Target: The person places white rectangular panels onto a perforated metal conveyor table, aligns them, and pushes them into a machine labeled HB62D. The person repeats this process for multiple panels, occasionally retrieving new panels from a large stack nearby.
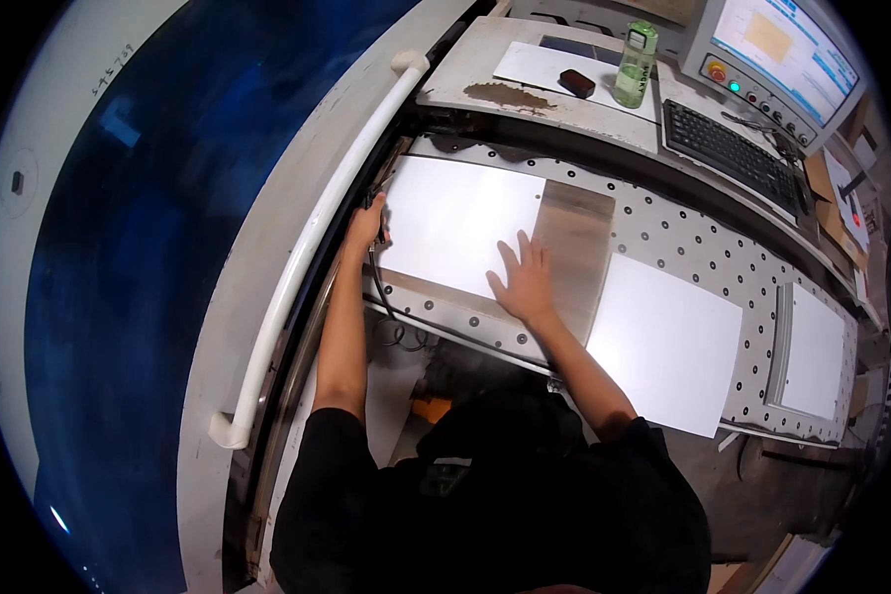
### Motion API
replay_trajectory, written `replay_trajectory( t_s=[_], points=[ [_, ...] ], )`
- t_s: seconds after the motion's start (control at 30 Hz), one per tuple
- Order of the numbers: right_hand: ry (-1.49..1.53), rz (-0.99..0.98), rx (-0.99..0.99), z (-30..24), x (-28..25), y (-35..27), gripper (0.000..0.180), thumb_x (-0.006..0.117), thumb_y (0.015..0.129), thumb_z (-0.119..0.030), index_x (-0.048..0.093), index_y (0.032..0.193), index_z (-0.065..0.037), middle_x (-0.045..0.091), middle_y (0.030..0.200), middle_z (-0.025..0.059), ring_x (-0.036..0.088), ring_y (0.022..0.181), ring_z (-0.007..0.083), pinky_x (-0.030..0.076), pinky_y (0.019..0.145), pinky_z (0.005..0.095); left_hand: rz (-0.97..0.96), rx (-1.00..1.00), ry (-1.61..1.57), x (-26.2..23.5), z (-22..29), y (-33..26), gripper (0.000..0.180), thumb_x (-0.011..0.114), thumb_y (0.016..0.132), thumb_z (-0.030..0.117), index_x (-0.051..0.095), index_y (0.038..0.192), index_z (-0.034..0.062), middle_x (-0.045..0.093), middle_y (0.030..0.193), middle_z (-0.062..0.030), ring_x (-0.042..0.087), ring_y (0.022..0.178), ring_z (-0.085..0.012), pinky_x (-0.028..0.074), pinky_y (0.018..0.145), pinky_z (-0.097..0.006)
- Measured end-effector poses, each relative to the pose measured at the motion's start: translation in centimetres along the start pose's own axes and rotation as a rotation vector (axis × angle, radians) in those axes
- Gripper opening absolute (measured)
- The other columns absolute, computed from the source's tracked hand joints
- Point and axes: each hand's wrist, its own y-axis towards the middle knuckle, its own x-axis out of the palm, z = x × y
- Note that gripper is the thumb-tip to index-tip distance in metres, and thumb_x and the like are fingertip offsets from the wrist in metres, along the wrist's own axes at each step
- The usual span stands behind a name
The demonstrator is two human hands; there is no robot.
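Observation:
A white sheet (pixel 465 218) lies on a brownish, brushed-looking plate (pixel 579 228) atop a perforated table. My right hand (pixel 525 282) rests on the sheet's right part, fingers spread and flat. At the sheet's left edge, my left hand (pixel 364 226) is closed around something small and dark beside the machine's frame. Its kind is hidden by the fingers. From just below that hand a black coiled cable (pixel 384 297) hangs past the table's front edge. A second white sheet (pixel 668 342) lies to the right, its near corner reaching over the table's front edge.
A machine with a dark blue window (pixel 168 247) and a white handle bar (pixel 302 247) stands at left. Farther right lies a stack of white sheets (pixel 812 351). Behind are a green bottle (pixel 636 67), a dark red-black object (pixel 576 83), a keyboard (pixel 728 156) and a control monitor (pixel 787 49).

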Motion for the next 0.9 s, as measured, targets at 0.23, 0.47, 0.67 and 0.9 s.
replay_trajectory(
  t_s=[0.23,0.47,0.67,0.9],
  points=[
    [0.289,0.151,0.123,1.1,0.8,0.0,0.044,0.063,0.088,-0.011,0.060,0.131,-0.002,0.040,0.147,0.0327,0.036,0.138,0.0497,0.026,0.119,0.0557,-0.386,-0.017,-0.062,3.1,-1.1,-6.3,0.064,0.059,0.092,0.068,0.065,0.073,0.0069,0.063,0.055,-0.0058,0.063,0.047,-0.0167,0.049,0.047,-0.027],
    [0.256,0.189,0.163,1.9,2.0,0.0,0.036,0.061,0.090,-0.010,0.066,0.125,-0.004,0.044,0.143,0.0338,0.038,0.137,0.0513,0.022,0.118,0.0613,-0.834,-0.055,-0.076,1.7,-3.0,-19.7,0.057,0.054,0.099,0.059,0.064,0.077,0.0070,0.064,0.063,-0.0045,0.062,0.059,-0.0133,0.046,0.059,-0.025],
    [0.232,0.168,0.122,1.0,0.9,-0.2,0.037,0.064,0.090,-0.016,0.067,0.125,-0.005,0.043,0.143,0.0336,0.035,0.139,0.0524,0.018,0.118,0.0654,-0.862,-0.105,-0.104,-0.6,-3.6,-25.3,0.049,0.056,0.101,0.049,0.064,0.081,0.0046,0.064,0.066,-0.0031,0.060,0.063,-0.0115,0.044,0.058,-0.026],
    [0.206,0.137,0.108,1.2,0.7,-0.1,0.040,0.064,0.089,-0.018,0.065,0.127,-0.005,0.042,0.145,0.0342,0.034,0.139,0.0528,0.017,0.119,0.0646,-0.434,-0.108,0.075,-3.0,-2.6,-27.0,0.053,0.058,0.099,0.050,0.063,0.075,0.0032,0.062,0.062,-0.0041,0.059,0.060,-0.0144,0.045,0.060,-0.031]
  ],
)
